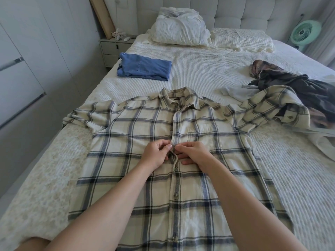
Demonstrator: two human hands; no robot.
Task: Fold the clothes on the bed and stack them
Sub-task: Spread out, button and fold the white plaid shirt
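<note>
Both bare forearms are reaching up from the bottom edge of the frame and meeting at its centre. The left hand [157,153] is curling its fingers and pinching the button placket of the plaid shirt [145,160] between thumb and fingertips. The right hand [192,153] is lying just beside it, almost touching, with thumb and forefinger pinching the other edge of the same placket and its lower fingers resting loosely on the cloth. A small gap in the placket is showing between the two hands.

The plaid shirt is lying face up and spread flat across the near half of the bed [208,69], filling the lower centre of the frame, collar pointing away. One sleeve is bunching at the middle left; the other is stretching to the middle right, onto a heap of unfolded clothes [293,87], dark and pale garments tangled together.

Farther back, in the upper left, a folded blue garment [145,67] is sitting alone near the bed's edge, well apart from the shirt. At the upper centre, pillows [181,31] are leaning against the headboard, and a green fan [304,33] is standing at the upper right.
</note>
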